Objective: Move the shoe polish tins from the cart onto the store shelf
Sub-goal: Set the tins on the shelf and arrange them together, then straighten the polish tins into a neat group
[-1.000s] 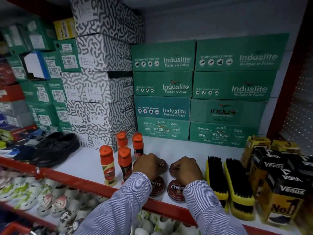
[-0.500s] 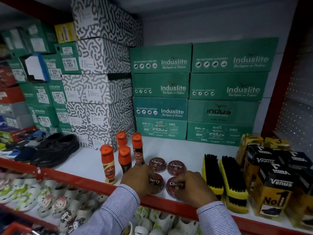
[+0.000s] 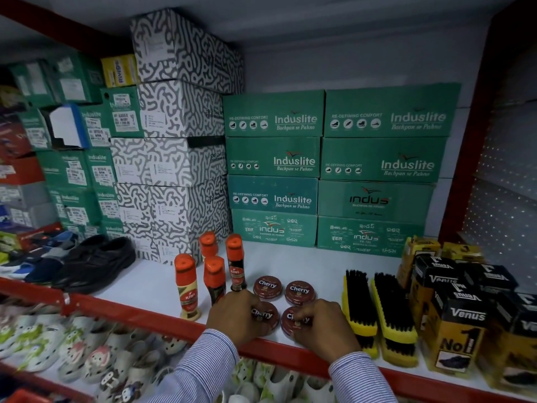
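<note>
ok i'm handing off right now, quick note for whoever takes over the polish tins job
Left hand: fingers on the front-left tin, which sits on the shelf.
Right hand: fingers on the front-right tin, also on the shelf.
Back-left tin and back-right tin stand free behind them, between the polish bottles and the brushes.
Done: four tins on the shelf in a two-by-two block.
Left: let go of the front pair; the cart is out of view, so check it for more tins.
</note>
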Tool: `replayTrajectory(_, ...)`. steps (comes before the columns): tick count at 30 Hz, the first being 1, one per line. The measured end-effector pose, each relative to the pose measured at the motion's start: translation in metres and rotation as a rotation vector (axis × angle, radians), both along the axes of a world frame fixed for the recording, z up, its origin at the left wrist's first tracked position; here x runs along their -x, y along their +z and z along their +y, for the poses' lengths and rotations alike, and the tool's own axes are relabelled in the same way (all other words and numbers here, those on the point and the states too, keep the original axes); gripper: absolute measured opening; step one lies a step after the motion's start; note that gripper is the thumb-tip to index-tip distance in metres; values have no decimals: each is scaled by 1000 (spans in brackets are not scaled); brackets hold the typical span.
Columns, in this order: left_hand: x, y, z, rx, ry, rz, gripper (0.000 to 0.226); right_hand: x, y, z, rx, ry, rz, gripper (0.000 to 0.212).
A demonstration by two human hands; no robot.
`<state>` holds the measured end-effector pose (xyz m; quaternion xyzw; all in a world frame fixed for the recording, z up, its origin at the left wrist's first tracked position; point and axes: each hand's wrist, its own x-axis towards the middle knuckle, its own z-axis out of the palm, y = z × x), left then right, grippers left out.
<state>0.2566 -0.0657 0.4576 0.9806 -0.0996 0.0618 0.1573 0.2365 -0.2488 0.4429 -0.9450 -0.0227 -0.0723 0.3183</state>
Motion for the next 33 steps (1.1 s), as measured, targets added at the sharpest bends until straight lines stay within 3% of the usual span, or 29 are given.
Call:
replayTrajectory(13,7,1,-1,1,-20,-50,33,10,8,0,-21,5,-34,29)
replayTrajectory(17,9,5,-12,75,-27,-178,40,27,25,-19,-62,-10,-242,30)
replayTrajectory(21,15,12,-56,235,-255,-282,37,41,41,-62,-7,-109,-412,30)
replayTrajectory(25,17,6,-108,199,-444,-154,57,44,33,-96,142,-137,-264,46)
replayTrajectory(29,18,2,-137,140,-511,-86,55,46,23,-108,241,-109,-121,58)
replayTrajectory(33,20,-1,-143,136,-488,-104,52,45,19,-113,259,-111,-114,61)
